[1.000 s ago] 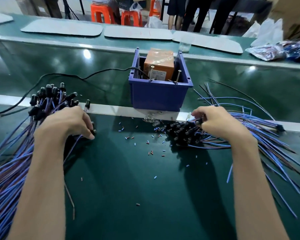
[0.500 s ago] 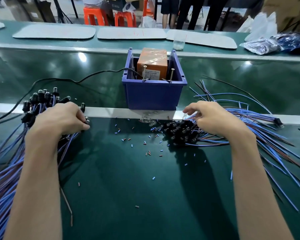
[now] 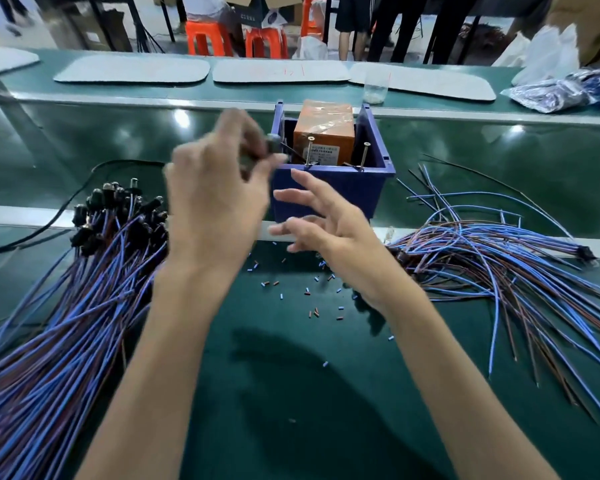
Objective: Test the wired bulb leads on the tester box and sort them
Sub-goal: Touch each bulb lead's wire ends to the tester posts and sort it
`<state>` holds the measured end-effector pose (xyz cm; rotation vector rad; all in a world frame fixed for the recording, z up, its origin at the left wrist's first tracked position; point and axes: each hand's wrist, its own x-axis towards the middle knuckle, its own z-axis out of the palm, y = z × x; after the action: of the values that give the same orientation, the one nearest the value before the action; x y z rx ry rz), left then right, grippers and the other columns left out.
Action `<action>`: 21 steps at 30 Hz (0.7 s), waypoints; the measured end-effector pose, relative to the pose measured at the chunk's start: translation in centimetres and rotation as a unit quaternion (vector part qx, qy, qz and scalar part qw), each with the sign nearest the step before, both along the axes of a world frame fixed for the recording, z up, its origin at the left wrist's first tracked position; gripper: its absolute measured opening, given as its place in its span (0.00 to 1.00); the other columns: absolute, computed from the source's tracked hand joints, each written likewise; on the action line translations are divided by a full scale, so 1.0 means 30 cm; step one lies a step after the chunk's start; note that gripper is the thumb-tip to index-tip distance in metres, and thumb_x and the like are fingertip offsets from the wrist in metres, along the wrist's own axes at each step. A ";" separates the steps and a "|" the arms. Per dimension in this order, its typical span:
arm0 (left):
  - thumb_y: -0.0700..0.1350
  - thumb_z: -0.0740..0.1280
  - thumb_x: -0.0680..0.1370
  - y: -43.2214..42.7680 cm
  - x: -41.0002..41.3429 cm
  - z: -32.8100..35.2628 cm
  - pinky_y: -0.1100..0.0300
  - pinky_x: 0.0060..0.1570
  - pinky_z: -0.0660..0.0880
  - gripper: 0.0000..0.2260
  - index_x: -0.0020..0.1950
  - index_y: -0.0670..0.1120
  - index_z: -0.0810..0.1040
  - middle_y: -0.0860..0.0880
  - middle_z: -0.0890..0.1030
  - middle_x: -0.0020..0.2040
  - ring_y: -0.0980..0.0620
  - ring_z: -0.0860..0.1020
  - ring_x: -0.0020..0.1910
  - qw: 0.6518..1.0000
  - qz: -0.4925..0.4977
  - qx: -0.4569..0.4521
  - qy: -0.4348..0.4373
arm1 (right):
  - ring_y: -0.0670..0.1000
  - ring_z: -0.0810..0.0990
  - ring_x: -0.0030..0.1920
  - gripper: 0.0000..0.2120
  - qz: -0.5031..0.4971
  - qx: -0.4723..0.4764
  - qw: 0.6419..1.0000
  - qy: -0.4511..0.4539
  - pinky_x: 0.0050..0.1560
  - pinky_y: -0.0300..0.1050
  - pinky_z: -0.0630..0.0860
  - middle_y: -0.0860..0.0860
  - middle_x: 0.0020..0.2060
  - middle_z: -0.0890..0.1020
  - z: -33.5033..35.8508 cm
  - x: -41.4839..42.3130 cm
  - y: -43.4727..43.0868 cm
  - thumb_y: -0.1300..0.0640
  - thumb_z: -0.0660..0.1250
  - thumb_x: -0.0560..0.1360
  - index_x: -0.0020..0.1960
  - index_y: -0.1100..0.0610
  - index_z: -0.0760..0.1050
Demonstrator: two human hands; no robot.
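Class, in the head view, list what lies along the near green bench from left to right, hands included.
Left bundle of leads → left hand → right hand → right pile of leads. The blue bin stands behind both hands, so it is left out.

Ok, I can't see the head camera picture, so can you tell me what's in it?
A person's left hand lifts a blurry dark bulb lead toward a blue bin holding an orange tester box, while the open right hand hovers below. Bundles of blue and brown wired bulb leads lie on the green table, a big one at left and a looser one at right.
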<state>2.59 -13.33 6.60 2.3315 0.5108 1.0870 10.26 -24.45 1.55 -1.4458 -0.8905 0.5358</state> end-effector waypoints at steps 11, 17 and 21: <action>0.48 0.69 0.74 -0.147 0.059 -0.026 0.57 0.40 0.77 0.08 0.37 0.46 0.80 0.52 0.82 0.36 0.55 0.80 0.36 0.942 -0.169 -0.284 -0.054 | 0.49 0.76 0.39 0.05 -0.122 0.147 0.973 0.129 0.42 0.43 0.72 0.52 0.36 0.80 -0.055 0.017 0.028 0.68 0.65 0.73 0.40 0.65 0.78; 0.46 0.59 0.79 -0.129 0.060 -0.015 0.66 0.29 0.71 0.26 0.19 0.48 0.70 0.50 0.76 0.24 0.52 0.74 0.23 0.840 -0.185 -0.502 -0.094 | 0.50 0.81 0.51 0.12 -0.153 0.272 0.938 0.150 0.58 0.42 0.76 0.55 0.46 0.82 -0.025 0.035 0.030 0.65 0.56 0.81 0.47 0.61 0.78; 0.56 0.57 0.78 -0.181 0.090 -0.065 0.61 0.31 0.65 0.20 0.29 0.48 0.69 0.52 0.73 0.28 0.54 0.69 0.26 0.711 -0.147 -0.688 0.005 | 0.51 0.81 0.53 0.13 -0.176 0.299 0.925 0.153 0.56 0.43 0.76 0.54 0.48 0.83 0.026 0.067 -0.022 0.61 0.54 0.83 0.47 0.58 0.75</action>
<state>5.28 -18.77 4.64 0.9848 0.6031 0.2403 12.29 -25.10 2.32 -0.8953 -0.4647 0.1799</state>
